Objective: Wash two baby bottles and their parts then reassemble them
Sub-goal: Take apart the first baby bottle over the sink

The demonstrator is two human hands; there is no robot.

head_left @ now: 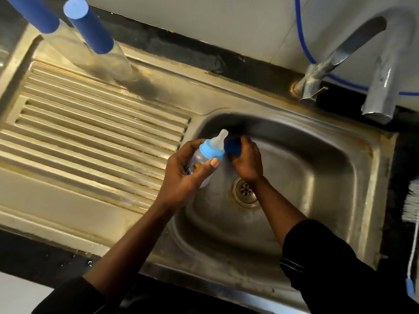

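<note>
A small clear baby bottle [200,159] with a light blue collar [211,150] and a clear teat [221,138] is held over the left rim of the sink basin [306,168]. My left hand [181,177] grips the bottle's body, with the thumb lying just under the collar. My right hand [249,160] holds a dark blue piece [233,147] right beside the teat; I cannot tell whether it is a cap or a sponge. Part of the bottle's printed body is hidden by my fingers.
Two tall clear containers with blue caps [89,28] stand at the back of the ribbed drainboard [90,132]. The steel tap [378,62] arches over the basin's back right. The drain [245,191] lies below my right wrist. A white bottle brush [411,200] rests at the right edge.
</note>
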